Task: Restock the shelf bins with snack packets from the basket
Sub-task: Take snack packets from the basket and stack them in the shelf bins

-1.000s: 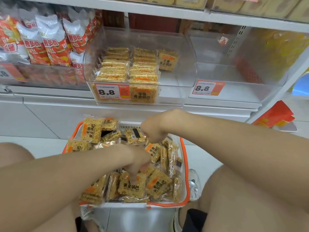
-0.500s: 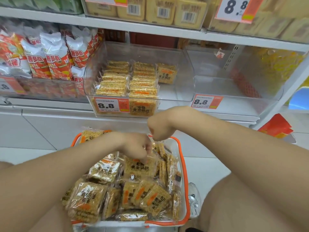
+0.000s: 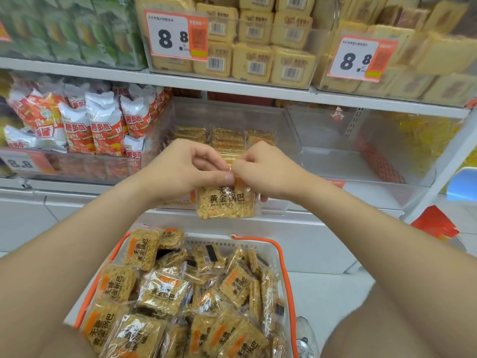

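A clear packet of golden rice crackers [image 3: 225, 202] with black lettering hangs upright in front of the middle shelf bin [image 3: 289, 125]. My left hand [image 3: 185, 169] pinches its top edge on the left, and my right hand [image 3: 263, 169] pinches the top on the right with fingers behind it. Both hands meet above the packet. Below, a white basket with an orange rim [image 3: 286, 275] holds several more of the same packets [image 3: 165, 293]. The clear bin behind my hands contains stacked rows of these packets [image 3: 227, 138], partly hidden by my hands.
Left of the bin, red-and-white snack bags [image 3: 103, 125] fill a neighbouring bin. To the right stands a clear bin [image 3: 361, 156] with little in it. The upper shelf carries yellow boxed snacks [image 3: 255, 52] and 8.8 price tags [image 3: 175, 37]. My knees flank the basket.
Both hands rose out of the basket and came together at shelf-bin height, now holding one packet between them. The camera tilted upward, revealing the upper shelf.
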The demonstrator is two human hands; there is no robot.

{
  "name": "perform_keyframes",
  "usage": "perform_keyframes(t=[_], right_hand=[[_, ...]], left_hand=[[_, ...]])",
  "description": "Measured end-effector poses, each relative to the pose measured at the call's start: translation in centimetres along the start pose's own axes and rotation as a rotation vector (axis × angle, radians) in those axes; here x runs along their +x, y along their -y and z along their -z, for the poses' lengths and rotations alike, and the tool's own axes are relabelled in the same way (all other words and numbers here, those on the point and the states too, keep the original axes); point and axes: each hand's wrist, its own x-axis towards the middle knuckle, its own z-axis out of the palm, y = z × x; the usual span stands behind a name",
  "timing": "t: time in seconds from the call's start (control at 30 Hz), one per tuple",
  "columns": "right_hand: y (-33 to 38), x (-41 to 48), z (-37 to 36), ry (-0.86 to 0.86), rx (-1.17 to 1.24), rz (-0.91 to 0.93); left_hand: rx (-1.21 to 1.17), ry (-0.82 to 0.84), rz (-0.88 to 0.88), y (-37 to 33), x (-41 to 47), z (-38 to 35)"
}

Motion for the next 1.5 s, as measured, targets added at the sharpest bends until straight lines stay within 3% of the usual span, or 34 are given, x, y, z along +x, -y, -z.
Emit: perform_keyframes(t=[0.13, 0.33, 0.53, 0.6, 0.67, 0.77, 0.87, 1.03, 1.2, 1.5], right_hand=[[0.1, 0.0, 0.3, -0.279, 0.067, 0.023], [-0.7, 0.9, 0.2, -0.314, 0.09, 0.017], [-2.4, 2.3, 0.5, -0.285, -0.059, 0.224], [-3.3, 3.5, 0.6, -0.382, -0.029, 0.197], [-4.0, 4.8, 0.9, -0.579, -0.04, 0.143], [-4.9, 6.1, 1.7, -0.75, -0.272, 0.063], [-5.7, 7.7, 1.9, -0.67, -0.544, 0.001], [-6.5, 10.0, 1.5, -0.553, -0.789, -0.057], [-7.8, 11.8, 1.4, -0.461, -0.831, -0.107], [-9.2, 14.9, 0.5, -0.345, -0.908, -0.097]], left_hand=[[-0.146, -0.177, 0.073, 0.0, 0.8, 0.2], [-0.19, -0.248, 0.135, 0.0, 1.4, 0.2], [-0.175, -0.309, 0.096, 0.3, 2.3, -0.1], [-0.149, -0.353, 0.082, 0.7, 3.0, -0.3], [-0.017, -0.393, 0.065, 1.2, 3.5, -0.5], [0.456, -0.322, -0.05, 1.8, 3.9, -1.3], [0.734, -0.15, -0.119, 2.8, 4.7, -2.4], [1.025, 0.037, -0.105, 4.1, 5.8, -3.3], [1.04, 0.174, -0.018, 4.6, 6.2, -2.9], [1.018, 0.208, 0.018, 4.7, 6.4, -2.7]])
